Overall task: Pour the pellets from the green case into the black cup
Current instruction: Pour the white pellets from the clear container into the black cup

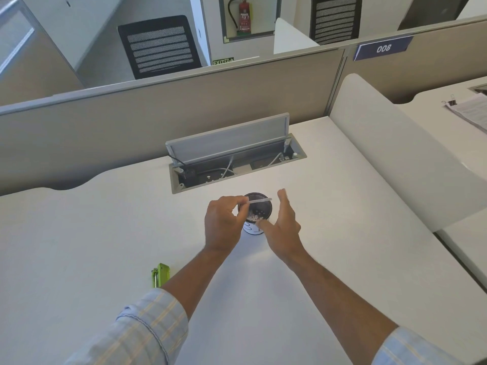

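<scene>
Pellets (255, 216) in black cup (254, 206) | left hand (224, 222) pinches clear tube (259, 200) — emptying | right hand (280, 227) spread, empty | next — green case (160, 274), lower left

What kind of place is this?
Most likely an open-plan office: a white desk with cubicle dividers, mesh chairs behind, a numbered sign and a cable box.

– What can't you make out?
– My left forearm (184, 283) hides part of the green case (160, 274).
– And the black cup (254, 212)?
– Pellets (255, 216) blur together; my fingers cover its base.
</scene>
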### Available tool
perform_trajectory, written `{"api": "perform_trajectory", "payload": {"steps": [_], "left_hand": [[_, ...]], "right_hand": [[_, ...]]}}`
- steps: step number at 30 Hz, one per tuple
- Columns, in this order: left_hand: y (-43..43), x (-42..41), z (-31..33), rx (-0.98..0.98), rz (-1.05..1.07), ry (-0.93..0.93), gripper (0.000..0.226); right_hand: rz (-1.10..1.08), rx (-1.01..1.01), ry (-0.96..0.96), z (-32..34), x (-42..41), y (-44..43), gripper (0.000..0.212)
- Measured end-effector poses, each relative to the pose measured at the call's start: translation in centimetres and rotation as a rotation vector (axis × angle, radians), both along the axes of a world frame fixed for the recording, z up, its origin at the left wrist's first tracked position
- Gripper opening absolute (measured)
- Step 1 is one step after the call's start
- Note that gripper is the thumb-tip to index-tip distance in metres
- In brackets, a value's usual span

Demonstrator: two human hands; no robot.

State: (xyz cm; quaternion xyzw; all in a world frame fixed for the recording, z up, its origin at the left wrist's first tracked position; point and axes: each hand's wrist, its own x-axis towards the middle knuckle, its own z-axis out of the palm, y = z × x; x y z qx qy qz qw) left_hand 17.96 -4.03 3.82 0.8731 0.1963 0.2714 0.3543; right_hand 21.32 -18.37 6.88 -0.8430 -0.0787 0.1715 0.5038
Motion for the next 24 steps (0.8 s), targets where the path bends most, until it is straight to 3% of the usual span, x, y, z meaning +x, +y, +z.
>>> {"api": "perform_trajectory", "payload": {"steps": [2, 6, 9, 13, 15, 17, 21, 24], "left_hand": [[-0.1, -0.1, 0.0, 0.001, 0.012, -0.007, 0.012], [0.0, -0.3, -0.3, -0.007, 0.004, 0.016, 0.013], [-0.1, -0.4, -0.2, -0.037, 0.025, 0.037, 0.015], [-0.1, -0.4, 0.0, -0.070, 0.029, 0.036, 0.016], [-0.1, -0.5, 0.1, -0.089, 0.027, 0.035, 0.015], [0.0, -0.6, 0.2, -0.147, 0.028, 0.015, 0.013], [0.5, -0.5, 0.6, -0.275, 0.081, -0.041, 0.009], [1.2, -0.5, 1.3, -0.395, 0.154, -0.058, 0.009]], "right_hand": [[0.044, -0.051, -0.025, -0.1, -0.1, 0.0, 0.078], [-0.028, -0.042, -0.014, -0.2, -0.2, -0.1, 0.088], [0.038, -0.078, -0.043, -0.2, -0.4, 0.0, 0.081], [-0.030, -0.006, -0.023, 0.1, -0.5, 0.1, 0.095], [0.023, -0.057, -0.041, 0.2, -0.4, 0.0, 0.085], [0.061, -0.099, -0.058, 0.2, -0.5, 0.0, 0.078], [-0.057, -0.037, -0.026, 0.8, -0.8, -0.3, 0.091], [-0.102, -0.009, -0.043, 1.2, -1.4, -0.6, 0.085]]}}
